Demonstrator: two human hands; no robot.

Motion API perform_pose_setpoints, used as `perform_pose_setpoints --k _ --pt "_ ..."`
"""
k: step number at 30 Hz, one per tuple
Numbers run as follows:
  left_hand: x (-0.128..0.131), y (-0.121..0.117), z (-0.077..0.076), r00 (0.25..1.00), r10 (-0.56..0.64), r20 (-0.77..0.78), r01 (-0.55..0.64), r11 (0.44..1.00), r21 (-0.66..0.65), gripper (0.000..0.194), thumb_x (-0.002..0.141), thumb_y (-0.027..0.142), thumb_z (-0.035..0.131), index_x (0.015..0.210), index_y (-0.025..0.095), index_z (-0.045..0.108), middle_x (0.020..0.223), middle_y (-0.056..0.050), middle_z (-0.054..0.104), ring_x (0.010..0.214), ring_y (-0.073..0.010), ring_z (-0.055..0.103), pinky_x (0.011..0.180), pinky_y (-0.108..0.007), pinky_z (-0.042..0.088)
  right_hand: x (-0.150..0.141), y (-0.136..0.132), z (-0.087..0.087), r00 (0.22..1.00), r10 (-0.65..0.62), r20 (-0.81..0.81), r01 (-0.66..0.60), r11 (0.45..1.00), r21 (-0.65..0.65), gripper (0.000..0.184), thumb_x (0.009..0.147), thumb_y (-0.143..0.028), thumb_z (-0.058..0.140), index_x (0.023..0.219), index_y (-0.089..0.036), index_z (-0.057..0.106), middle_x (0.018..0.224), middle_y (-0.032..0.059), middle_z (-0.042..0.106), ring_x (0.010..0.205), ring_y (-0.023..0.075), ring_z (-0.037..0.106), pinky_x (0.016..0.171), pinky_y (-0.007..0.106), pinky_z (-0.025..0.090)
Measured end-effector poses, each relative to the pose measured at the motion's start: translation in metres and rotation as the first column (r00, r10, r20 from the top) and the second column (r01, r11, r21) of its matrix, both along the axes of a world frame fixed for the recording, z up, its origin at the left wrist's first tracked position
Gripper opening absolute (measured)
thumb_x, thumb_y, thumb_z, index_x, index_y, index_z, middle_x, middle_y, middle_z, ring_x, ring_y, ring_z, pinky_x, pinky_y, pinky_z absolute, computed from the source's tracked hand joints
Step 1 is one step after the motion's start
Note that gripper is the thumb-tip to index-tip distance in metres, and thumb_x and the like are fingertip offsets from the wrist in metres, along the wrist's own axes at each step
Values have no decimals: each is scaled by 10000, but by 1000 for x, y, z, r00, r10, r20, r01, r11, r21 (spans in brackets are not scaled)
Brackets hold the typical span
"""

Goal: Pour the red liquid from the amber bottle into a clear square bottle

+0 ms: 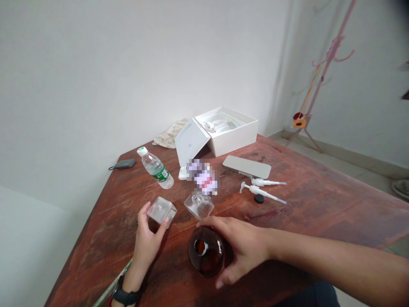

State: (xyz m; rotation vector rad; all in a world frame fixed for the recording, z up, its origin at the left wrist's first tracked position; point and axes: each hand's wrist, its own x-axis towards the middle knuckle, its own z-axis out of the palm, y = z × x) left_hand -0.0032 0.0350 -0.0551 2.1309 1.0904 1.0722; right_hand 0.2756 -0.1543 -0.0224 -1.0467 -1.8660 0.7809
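My right hand (pixel 244 246) wraps round a dark brown round bottle (pixel 206 252) with an open neck, standing near the front of the wooden table (pixel 319 200). My left hand (pixel 148 238) grips a clear square container (pixel 162 210) between thumb and fingers, just left of the bottle. A second clear square container (pixel 198 205) stands between the two hands, a little further back, untouched. A black watch sits on my left wrist.
Further back lie a plastic water bottle (pixel 156 168), a blurred-label item (pixel 203 176), two white pump heads (pixel 263 190), a black cap (pixel 259 198), a grey flat case (pixel 246 166), an open white box (pixel 227 128), a cloth and a small dark pouch (pixel 124 163). A coat stand (pixel 319 81) stands at the right.
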Motion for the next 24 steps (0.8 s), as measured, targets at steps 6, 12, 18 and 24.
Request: perform_pose_setpoints --k 6,12,18,24 --pt "-1 1 0 1000 1 -8 -1 1000 6 803 904 553 795 1556 228 459 1519 -199 606 1429 -392 623 1230 -623 457 0 0 -1 1000 6 11 -6 1000 16 1110 587 -561 1044 1510 -197 547 1359 180 779 1175 367 808 1019 440 644" --pt "-3 2 -1 1000 -7 -18 7 1000 -15 807 910 546 791 1563 215 452 1517 -212 610 1423 -397 627 1228 -629 456 1 1 -1 1000 11 7 -11 1000 2 1114 581 -577 1045 1505 -198 552 1355 174 781 1174 360 808 1017 434 643" --pt "-4 2 -1 1000 -13 -24 12 1000 -22 797 910 532 797 1558 209 466 1520 -220 610 1442 -408 610 1240 -649 434 1 0 3 1000 3 22 -3 1000 -14 1103 569 -591 1049 1484 -196 577 1344 167 783 1159 354 808 1004 426 647" --pt "-2 0 2 1000 -14 -28 13 1000 -28 770 905 552 796 1534 221 498 1481 -201 642 1408 -399 639 1238 -653 439 1 1 2 999 8 33 -7 1000 -15 1119 560 -595 1054 1488 -204 568 1323 158 792 1138 347 816 988 413 648"
